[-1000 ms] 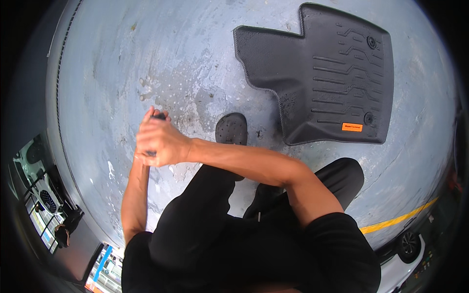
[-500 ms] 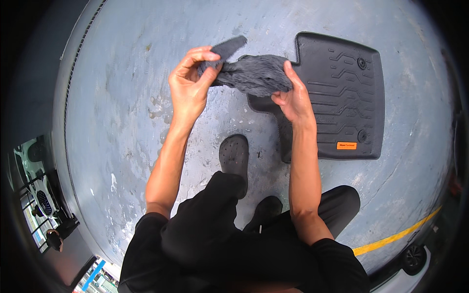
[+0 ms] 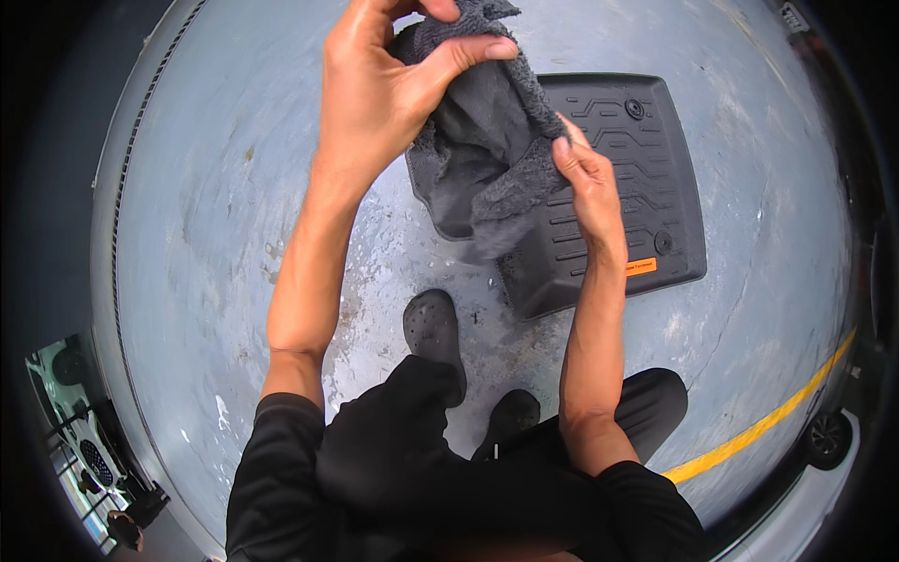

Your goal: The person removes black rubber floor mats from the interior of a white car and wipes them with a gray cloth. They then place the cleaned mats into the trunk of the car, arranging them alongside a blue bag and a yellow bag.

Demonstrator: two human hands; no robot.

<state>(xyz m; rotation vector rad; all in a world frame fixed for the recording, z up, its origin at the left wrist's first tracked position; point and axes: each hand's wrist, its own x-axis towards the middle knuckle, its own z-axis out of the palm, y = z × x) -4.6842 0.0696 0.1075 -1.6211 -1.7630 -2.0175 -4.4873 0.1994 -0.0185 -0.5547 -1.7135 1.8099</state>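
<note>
A dark grey, fuzzy cloth hangs between my two hands, partly spread and folded over itself. My left hand pinches its upper end between thumb and fingers near the top of the view. Lower and to the right, my right hand grips the cloth's edge, with the thumb on the near side. Behind the cloth lies a black moulded car floor mat on the floor, with raised ridges, two round fastener holes and an orange label; the cloth and right arm hide part of it.
My feet in dark clogs stand on the worn blue-grey floor. A yellow line crosses the lower right, near a car wheel. A person and a car front show at the lower left.
The bunched cloth has been opened out and hangs lower. My left hand has risen closer to the camera; my right has moved slightly right and down. The view has shifted a little.
</note>
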